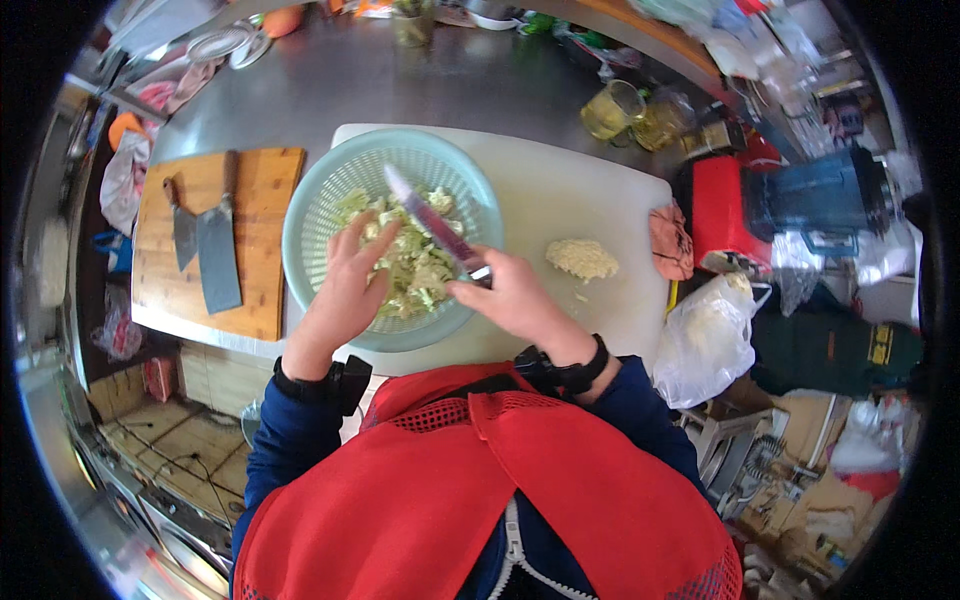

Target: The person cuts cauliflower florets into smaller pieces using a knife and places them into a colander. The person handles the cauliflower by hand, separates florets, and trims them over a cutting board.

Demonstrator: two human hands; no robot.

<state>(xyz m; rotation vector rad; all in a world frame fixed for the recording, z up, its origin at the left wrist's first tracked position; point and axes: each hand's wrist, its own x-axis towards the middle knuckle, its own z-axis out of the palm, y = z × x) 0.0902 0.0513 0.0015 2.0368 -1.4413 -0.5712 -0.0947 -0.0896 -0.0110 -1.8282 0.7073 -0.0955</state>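
Observation:
A light-blue plastic colander (300, 176) stands on a white cutting board (555, 330). Pieces of cauliflower (416, 274) with pale green stalks lie inside it. Over the left part of the colander is my left hand (349, 277), fingers spread, its tips at the cauliflower; I see nothing held in it. My right hand (510, 289) grips the dark handle of a kitchen knife (431, 217) above the colander's right side. The blade points up and left across the cauliflower, slightly blurred. To the right of the colander, a pile of pale, finely chopped food (582, 258) rests on the white board.
A wooden cutting board (262, 225) at left carries a cleaver (219, 259) and a smaller triangular-bladed tool (184, 236). Glass jugs (613, 111) stand at the back right. A red-based blender (720, 210), an orange cloth (670, 241) and a white plastic bag (705, 341) are along the right.

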